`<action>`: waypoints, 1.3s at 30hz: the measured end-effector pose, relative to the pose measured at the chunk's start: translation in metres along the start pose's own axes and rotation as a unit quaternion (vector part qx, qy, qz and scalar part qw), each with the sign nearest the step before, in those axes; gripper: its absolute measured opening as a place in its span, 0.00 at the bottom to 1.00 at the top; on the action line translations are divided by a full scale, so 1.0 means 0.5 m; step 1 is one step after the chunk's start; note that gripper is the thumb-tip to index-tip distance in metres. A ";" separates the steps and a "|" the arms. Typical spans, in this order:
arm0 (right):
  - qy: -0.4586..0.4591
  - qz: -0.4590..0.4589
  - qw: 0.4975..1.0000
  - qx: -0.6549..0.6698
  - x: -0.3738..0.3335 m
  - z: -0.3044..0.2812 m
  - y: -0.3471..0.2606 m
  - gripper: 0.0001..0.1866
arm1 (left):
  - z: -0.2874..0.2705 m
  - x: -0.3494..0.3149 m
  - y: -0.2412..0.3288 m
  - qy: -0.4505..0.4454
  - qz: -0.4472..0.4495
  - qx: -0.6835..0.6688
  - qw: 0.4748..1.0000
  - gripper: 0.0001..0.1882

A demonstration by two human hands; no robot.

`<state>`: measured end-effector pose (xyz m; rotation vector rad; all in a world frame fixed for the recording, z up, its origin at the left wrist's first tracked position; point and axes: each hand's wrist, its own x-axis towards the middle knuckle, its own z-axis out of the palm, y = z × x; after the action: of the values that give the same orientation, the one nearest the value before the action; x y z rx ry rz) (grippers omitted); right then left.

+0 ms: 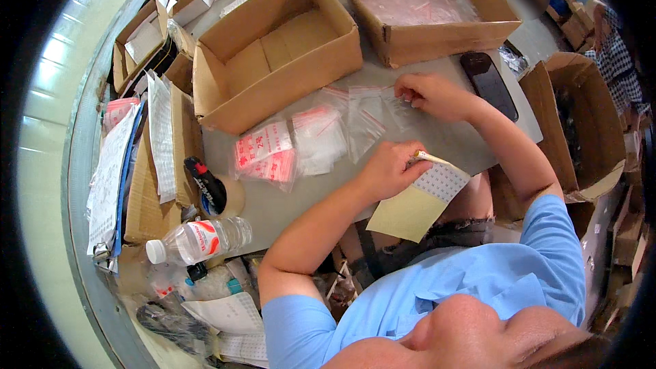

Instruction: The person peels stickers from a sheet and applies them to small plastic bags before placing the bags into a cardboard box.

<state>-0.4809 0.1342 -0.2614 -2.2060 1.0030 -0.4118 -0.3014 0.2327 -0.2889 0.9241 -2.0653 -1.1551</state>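
Note:
My left hand (393, 167) is closed on a label sheet (437, 181), white with small printed labels on one part and yellow on the rest. The sheet hangs over the table's near edge, its top edge curled at my thumb. My right hand (434, 96) has its fingers pinched together at the edge of a clear zip bag (393, 111) lying flat on the grey table. More clear zip bags (365, 119) overlap to its left. Beside them lie a stack of white-looking zip bags (320, 140) and a pack of bags with red print (266, 154).
An open cardboard box (273, 61) stands behind the bags; another box (437, 37) at the back holds clear bags. A phone (488, 85) lies right of my right hand. Left are a tape roll (234, 197), a water bottle (201, 240) and a clipboard (113, 184). A tall carton (594, 171) stands right.

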 end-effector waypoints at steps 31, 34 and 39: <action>0.009 -0.042 0.961 -0.274 0.145 0.086 -0.016 0.11 | 0.007 -0.006 -0.022 0.002 0.078 0.023 0.997 0.09; -0.021 0.071 0.979 -0.191 0.125 0.055 -0.039 0.15 | 0.010 -0.010 -0.019 0.021 0.085 0.044 0.995 0.08; -0.081 0.071 0.979 -0.175 0.108 0.038 -0.034 0.14 | 0.027 -0.012 -0.026 0.094 0.143 0.106 0.980 0.07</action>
<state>-0.4262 0.1099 -0.2629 -2.4076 1.2053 0.0126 -0.3044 0.2389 -0.3076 0.7659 -2.1076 -0.6825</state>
